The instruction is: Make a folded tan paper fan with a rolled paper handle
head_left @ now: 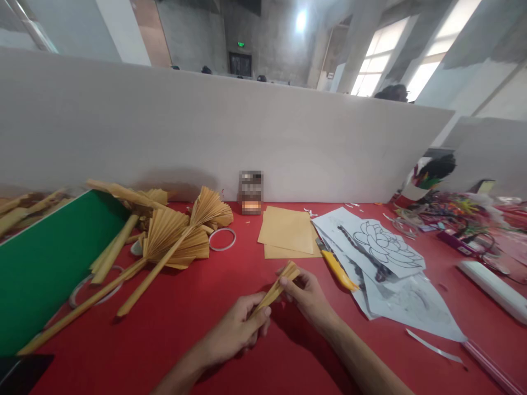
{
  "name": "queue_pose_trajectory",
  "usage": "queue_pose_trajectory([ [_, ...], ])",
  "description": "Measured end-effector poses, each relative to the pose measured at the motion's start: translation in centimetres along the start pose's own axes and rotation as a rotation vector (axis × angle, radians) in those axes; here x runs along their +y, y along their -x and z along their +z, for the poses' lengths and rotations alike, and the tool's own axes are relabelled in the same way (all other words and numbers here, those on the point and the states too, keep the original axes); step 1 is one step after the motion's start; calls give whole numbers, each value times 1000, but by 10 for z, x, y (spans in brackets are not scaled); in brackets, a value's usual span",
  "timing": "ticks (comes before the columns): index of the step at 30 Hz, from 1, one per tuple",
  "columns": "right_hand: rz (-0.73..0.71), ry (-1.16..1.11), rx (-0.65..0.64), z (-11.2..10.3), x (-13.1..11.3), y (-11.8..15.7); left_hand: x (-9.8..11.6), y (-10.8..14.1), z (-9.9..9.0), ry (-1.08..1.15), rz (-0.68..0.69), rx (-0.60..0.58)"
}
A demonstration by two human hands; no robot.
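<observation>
Partition [206,131], pale and wide, closes off the back of a red worktop [242,280], and a green board [53,258] slants along its left side. Drawings [391,247] on white paper overlap on the right, the top one showing a flower in outline. Over by the board lie tan fans [164,233], pleated and opened out, with long stems; from where I stand, they look furthest along. Two tan sheets [288,230] overlap beyond the hands, lying flat, so I'd call them unworked. What's being handled seems to sit between those stages: the left hand [242,323] has its grip closed on the lower end of a folded tan strip [272,292], while the right hand [304,293] pinches the upper end. The strip is held slantwise over the worktop, its layers close together and not fanned out, so I judge it folded but unopened. A yellow cutter [335,269] rests partly on the drawings, near the right hand, and seems the likeliest thing to get knocked. Stems at left stay well apart from the left hand. Smaller still, a white ring [222,249] lies beside the fans, and paper scraps [310,213] dot the far edge; none of these seems to hamper the hands.
</observation>
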State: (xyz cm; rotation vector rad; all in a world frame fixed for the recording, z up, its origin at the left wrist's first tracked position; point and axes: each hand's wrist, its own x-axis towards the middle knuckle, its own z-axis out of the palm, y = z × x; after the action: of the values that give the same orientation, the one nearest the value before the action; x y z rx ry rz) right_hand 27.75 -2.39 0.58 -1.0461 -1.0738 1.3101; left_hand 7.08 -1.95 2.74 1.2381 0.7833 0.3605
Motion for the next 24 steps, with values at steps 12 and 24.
queue_pose_trajectory([
  [12,-88,390,54,-37,-13,-6,7,-6,-41,-567,269,425],
  [24,-247,876,-277,-25,-18,5,-6,-9,-58,-863,278,718],
])
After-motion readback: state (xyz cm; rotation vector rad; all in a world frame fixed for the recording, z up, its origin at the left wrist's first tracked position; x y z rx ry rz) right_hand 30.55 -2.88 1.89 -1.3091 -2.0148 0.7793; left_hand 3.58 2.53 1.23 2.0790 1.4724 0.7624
